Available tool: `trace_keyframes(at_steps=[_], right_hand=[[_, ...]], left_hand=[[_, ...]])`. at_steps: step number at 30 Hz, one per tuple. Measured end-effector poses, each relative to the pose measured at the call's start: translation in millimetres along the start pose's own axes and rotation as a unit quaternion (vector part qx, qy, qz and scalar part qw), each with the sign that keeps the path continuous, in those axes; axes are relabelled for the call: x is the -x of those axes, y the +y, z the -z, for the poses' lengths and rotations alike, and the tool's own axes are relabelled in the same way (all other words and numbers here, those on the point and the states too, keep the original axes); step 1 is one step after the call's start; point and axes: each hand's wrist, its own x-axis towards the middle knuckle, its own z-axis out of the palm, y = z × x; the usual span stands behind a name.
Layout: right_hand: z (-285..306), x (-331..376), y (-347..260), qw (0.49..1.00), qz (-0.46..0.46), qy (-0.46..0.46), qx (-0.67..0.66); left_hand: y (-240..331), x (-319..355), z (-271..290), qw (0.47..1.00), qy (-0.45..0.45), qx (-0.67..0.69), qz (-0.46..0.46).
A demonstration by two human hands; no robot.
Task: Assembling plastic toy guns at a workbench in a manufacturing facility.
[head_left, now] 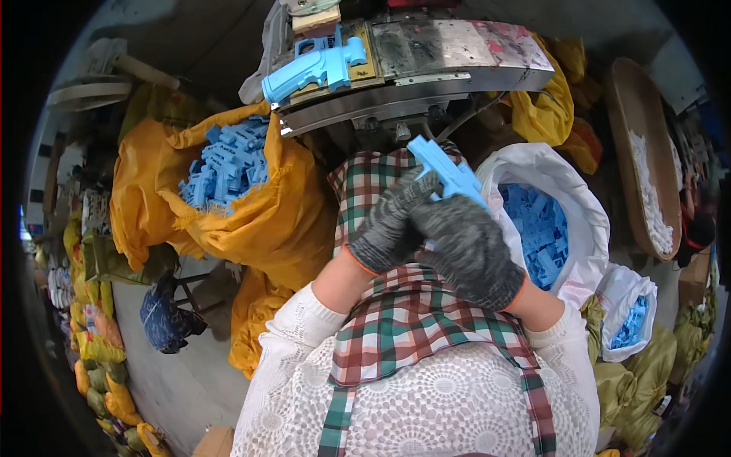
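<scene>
A light blue plastic toy gun (449,169) is held above my lap, its narrow end pointing up and to the left. My right hand (474,247), in a dark grey knit glove, is closed around its lower part and hides much of it. Against its left side, my left hand (392,225) in a matching glove is also closed on it, thumb up and fingers partly covered by the right hand. A second blue toy gun piece (320,70) lies on a fixture at the left end of the metal machine bed (449,49) ahead of me.
To my left stands an orange sack (251,228) full of blue plastic pieces (225,164). On the right, a white sack (582,198) holds more blue pieces, with a smaller white bag (640,339) beyond. A brown oval tray (620,99) with white pieces stands far right.
</scene>
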Motion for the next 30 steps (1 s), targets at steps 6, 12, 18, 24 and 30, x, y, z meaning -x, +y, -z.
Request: trace_keyframes(at_steps=[6,12,18,24,30], right_hand=[[29,-27,24,0.993,0.015,-0.026,-0.111],[21,-40,38,0.99,0.073,-0.084,-0.082],[50,-40,50,0.985,-0.035,0.026,-0.168],[50,-53,49,0.99,-0.045,0.047,-0.124],[40,-101,73,0.989,-0.022,0.065,-0.13]], left_hand=[[28,24,38,0.973,0.062,-0.191,-0.115],[58,39,28,0.908,0.071,-0.402,-0.091],[127,20,16,0.313,0.287,-0.7,-0.574],[184,28,-12,0.233,0.302,-0.902,-0.203],[146,47,43,0.165,0.323,-0.854,-0.372]])
